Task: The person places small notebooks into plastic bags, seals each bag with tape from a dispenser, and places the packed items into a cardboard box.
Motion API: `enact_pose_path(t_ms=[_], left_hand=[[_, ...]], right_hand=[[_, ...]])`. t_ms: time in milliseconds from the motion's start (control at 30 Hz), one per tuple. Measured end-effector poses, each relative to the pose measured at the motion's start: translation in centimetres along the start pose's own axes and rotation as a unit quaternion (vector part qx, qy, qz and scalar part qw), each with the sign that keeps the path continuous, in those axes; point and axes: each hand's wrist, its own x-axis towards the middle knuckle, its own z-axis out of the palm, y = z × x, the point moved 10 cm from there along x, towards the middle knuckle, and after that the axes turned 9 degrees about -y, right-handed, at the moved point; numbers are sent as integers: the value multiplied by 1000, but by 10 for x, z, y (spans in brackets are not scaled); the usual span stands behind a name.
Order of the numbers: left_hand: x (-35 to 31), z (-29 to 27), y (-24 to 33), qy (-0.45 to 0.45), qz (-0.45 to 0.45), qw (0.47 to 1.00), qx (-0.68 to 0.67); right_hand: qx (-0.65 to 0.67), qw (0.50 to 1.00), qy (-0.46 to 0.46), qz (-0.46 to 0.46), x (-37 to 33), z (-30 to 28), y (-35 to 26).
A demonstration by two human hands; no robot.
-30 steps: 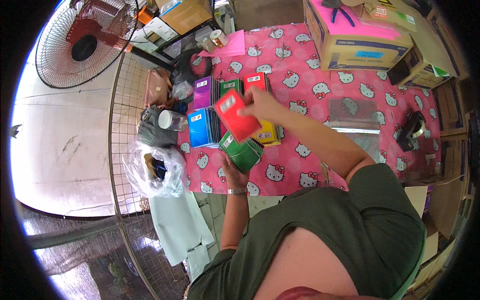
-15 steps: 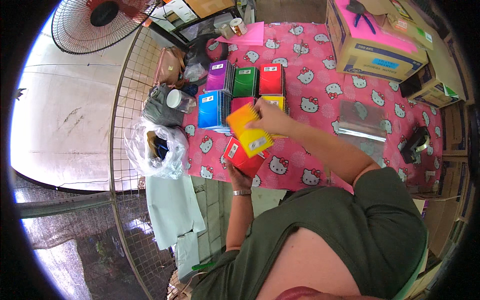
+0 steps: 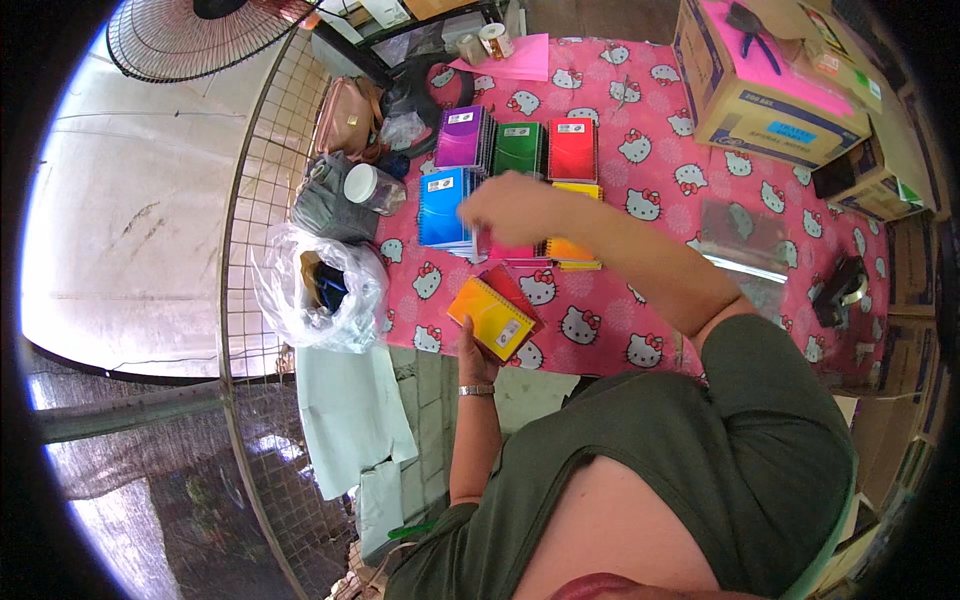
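My left hand (image 3: 470, 352) is shut on a small stack of spiral notebooks at the table's near edge, a yellow notebook (image 3: 492, 318) on top and a red one under it. My right hand (image 3: 498, 205) reaches over the piles with its fingers curled down, above a pink notebook (image 3: 515, 252) beside the blue pile (image 3: 443, 205). Whether it grips anything is hidden. Further back lie a purple pile (image 3: 460, 137), a green pile (image 3: 518, 148) and a red pile (image 3: 572, 148). A yellow pile (image 3: 575, 250) lies to the right of the pink one.
A pink patterned tablecloth (image 3: 650, 300) covers the table. A cardboard box (image 3: 760, 110) stands at the back right. A clear plastic sleeve (image 3: 745, 240) and a black object (image 3: 840, 290) lie at right. Left are a plastic bag (image 3: 320, 285), bags, a jar (image 3: 362, 183), a wire mesh (image 3: 250, 200) and a fan (image 3: 200, 35).
My right hand, which held a red and then a yellow notebook above the left-hand stack, has moved away over the piles. The stack in my left hand now shows yellow on top.
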Motion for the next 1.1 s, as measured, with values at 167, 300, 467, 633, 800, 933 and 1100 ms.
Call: enact_pose_path(t_ms=[167,300,467,633,800,933,1100], left_hand=[[-8,46,19,-49,13,994,-92],[10,-10,12,18,64,998,2],[-17,45,16,-68,56,991,-102],[-44,-16,-52,26,-10,999,22],[-21,20,-76,65,-78,995,2],[-3,34,-72,40,-58,997,42],[-4,92,-93,-11,-46,998,36]], right_hand=[[-38,979,-91,-181,21,46,-99],[177,911,322,189,36,33,62],[320,848,288,310,36,76,111],[382,808,254,368,33,96,121],[477,715,278,429,30,97,129],[653,686,157,279,-3,110,105],[329,915,155,175,-150,131,78]])
